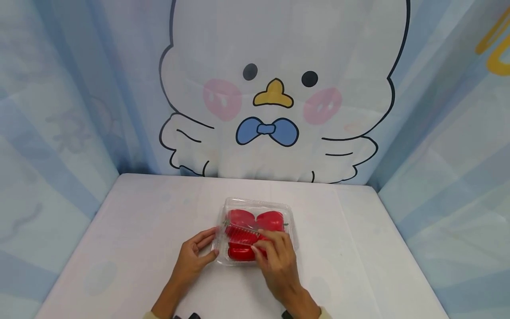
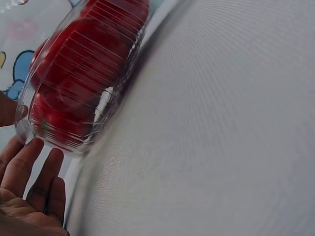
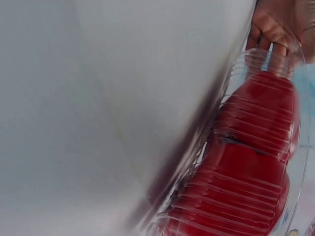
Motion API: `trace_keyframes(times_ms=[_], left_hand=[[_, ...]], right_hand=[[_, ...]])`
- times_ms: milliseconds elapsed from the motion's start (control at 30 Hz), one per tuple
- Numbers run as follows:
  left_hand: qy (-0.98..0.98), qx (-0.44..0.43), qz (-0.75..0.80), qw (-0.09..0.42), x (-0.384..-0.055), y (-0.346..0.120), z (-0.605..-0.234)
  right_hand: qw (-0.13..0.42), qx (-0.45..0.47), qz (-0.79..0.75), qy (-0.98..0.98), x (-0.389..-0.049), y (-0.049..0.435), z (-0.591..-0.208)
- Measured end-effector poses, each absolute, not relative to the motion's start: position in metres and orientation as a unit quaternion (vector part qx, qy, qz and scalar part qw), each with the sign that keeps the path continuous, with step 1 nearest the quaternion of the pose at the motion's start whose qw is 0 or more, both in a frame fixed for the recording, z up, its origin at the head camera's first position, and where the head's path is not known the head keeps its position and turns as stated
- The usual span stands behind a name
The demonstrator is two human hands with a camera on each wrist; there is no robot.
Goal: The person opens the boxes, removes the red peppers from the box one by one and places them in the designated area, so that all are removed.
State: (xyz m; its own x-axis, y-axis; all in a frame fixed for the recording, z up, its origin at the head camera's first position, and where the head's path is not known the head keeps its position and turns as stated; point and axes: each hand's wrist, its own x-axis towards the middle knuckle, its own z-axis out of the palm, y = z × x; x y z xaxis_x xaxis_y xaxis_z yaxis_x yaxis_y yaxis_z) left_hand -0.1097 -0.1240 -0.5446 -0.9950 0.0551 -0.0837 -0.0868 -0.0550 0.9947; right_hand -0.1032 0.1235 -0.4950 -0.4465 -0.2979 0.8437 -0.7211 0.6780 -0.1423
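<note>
A clear plastic clamshell box [image 1: 256, 204] holds several glossy red pepper-like pieces [image 1: 240, 217] with bits of green stem. At the box's left edge, my left hand [image 1: 191, 259] holds the rim between thumb and fingers; the left wrist view shows its fingertips [image 2: 35, 142] at the ridged clear wall. My right hand [image 1: 279, 261] reaches over the front right, pinching the edge of the ridged clear lid [image 1: 243, 234] between thumb and fingers. Part of the red contents lies hidden behind this hand. In the right wrist view, the box's ridged wall [image 3: 236, 187] runs alongside the red pieces.
The box rests on a table with a pale cloth [image 1: 151, 221]. Behind it hangs a light blue curtain [image 1: 139, 88] with a cartoon bird print, and more curtain [image 1: 450, 186] encloses both sides.
</note>
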Motion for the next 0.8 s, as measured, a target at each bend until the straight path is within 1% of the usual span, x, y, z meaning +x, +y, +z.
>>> trace_keyframes(times_ms=[200,600,800], left_hand=[[0.694,-0.005,0.72,0.034,-0.109,-0.124,-0.547],[0.703,-0.004,0.71,0.036,-0.109,-0.122,-0.547],[0.703,0.004,0.711,0.024,-0.108,-0.121,-0.546]], right_hand=[[0.428,0.302,0.256,-0.812,-0.108,0.121,-0.489],[0.429,0.28,0.246,-0.823,-0.11,0.121,-0.482],[0.433,0.276,0.24,-0.824,-0.112,0.12,-0.479]])
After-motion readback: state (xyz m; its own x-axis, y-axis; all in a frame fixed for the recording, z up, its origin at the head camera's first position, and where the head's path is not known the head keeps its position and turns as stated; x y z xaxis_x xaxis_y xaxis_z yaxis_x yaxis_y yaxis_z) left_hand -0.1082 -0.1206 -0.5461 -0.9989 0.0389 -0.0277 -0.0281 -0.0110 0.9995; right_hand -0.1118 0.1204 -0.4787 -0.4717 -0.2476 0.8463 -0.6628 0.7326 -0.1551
